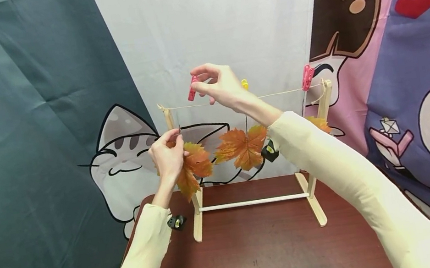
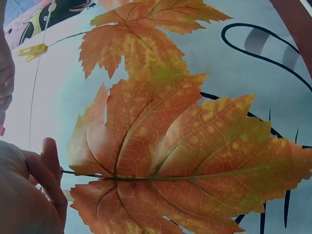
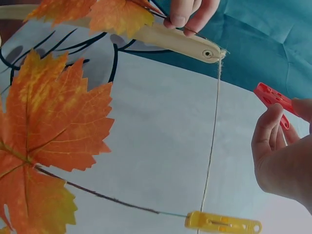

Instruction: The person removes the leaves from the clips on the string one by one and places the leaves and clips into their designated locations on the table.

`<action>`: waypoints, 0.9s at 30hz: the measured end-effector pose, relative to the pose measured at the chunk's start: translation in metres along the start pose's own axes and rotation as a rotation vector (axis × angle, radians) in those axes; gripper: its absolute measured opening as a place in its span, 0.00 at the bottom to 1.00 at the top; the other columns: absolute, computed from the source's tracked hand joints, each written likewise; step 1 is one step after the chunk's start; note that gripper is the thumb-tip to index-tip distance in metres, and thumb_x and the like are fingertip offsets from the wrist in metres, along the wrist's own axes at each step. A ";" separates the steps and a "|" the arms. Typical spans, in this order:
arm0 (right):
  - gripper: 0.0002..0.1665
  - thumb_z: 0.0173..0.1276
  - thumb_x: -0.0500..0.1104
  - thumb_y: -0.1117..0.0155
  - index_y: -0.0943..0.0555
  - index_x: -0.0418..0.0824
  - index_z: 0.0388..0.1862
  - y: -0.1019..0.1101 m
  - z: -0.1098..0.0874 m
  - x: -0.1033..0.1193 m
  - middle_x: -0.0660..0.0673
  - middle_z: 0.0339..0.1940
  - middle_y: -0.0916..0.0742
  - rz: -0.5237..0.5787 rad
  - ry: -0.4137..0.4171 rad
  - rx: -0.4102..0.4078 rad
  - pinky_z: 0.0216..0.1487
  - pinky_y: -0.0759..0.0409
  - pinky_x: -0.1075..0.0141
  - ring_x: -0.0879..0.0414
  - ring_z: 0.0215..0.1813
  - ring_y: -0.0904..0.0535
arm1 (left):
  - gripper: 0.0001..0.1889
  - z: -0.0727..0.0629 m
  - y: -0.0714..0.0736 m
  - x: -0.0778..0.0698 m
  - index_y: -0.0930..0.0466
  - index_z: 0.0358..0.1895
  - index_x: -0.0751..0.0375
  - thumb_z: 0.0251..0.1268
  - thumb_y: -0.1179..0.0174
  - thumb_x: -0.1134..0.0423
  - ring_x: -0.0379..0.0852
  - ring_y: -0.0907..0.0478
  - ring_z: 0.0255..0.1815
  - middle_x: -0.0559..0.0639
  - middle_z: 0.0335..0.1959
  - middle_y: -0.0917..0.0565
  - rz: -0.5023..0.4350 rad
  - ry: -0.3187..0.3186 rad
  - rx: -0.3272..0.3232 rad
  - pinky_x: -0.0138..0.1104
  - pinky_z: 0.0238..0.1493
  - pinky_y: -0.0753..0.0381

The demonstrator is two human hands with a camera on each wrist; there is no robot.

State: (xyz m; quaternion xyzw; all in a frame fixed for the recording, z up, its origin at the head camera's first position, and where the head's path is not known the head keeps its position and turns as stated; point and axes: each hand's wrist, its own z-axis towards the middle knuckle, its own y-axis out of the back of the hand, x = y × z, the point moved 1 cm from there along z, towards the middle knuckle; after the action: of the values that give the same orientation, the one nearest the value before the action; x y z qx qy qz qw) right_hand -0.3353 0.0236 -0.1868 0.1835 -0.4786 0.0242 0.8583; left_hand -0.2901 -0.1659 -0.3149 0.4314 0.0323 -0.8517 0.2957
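Note:
My left hand (image 1: 169, 157) pinches the dark stem of an orange maple leaf (image 2: 161, 156) near the left post, and the blade hangs below the fingers. Above the string (image 3: 213, 131), my right hand (image 1: 219, 84) holds a pinkish-red clothespin (image 3: 274, 100) between thumb and fingers, its nose pointing down. A second orange maple leaf (image 1: 242, 146) dangles mid-string from a yellow clothespin (image 3: 219, 223) clipped on its stem. At the right end another red clothespin (image 1: 307, 77) sits on the string, with a further leaf (image 1: 319, 124) partly behind my right sleeve.
The string runs between the left post (image 1: 169, 118) and right post (image 1: 324, 101) of a wooden stand, whose feet and crossbar (image 1: 252, 202) rest on a dark brown table (image 1: 257, 248). Cloth backdrops with cartoon figures hang behind, the pale one (image 1: 215, 23) nearest the string.

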 end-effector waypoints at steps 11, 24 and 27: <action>0.20 0.67 0.30 0.37 0.22 0.34 0.58 0.013 -0.020 -0.005 0.39 0.46 0.15 0.076 -0.039 0.001 0.25 0.21 0.68 0.49 0.38 0.17 | 0.11 -0.010 0.010 0.000 0.12 0.47 0.66 0.65 0.39 0.71 0.42 0.18 0.14 0.57 0.30 0.12 0.063 -0.091 0.020 0.22 0.17 0.27; 0.23 0.65 0.29 0.37 0.24 0.32 0.60 0.029 -0.049 -0.014 0.38 0.52 0.15 0.108 -0.053 0.012 0.26 0.20 0.67 0.50 0.41 0.15 | 0.11 -0.023 0.020 0.007 0.11 0.44 0.66 0.61 0.39 0.73 0.37 0.23 0.11 0.56 0.29 0.13 0.136 -0.154 0.029 0.21 0.15 0.29; 0.23 0.66 0.29 0.37 0.25 0.31 0.60 0.036 -0.059 -0.017 0.37 0.53 0.15 0.114 -0.052 0.014 0.27 0.20 0.66 0.50 0.41 0.15 | 0.11 -0.027 0.022 0.009 0.11 0.43 0.66 0.60 0.38 0.74 0.34 0.24 0.10 0.56 0.28 0.13 0.162 -0.180 0.033 0.22 0.19 0.27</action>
State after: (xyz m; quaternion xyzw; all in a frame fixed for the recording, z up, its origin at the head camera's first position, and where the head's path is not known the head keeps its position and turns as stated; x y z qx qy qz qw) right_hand -0.3045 0.0791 -0.2187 0.1626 -0.5103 0.0716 0.8414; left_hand -0.2629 -0.1795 -0.3339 0.3593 -0.0432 -0.8606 0.3584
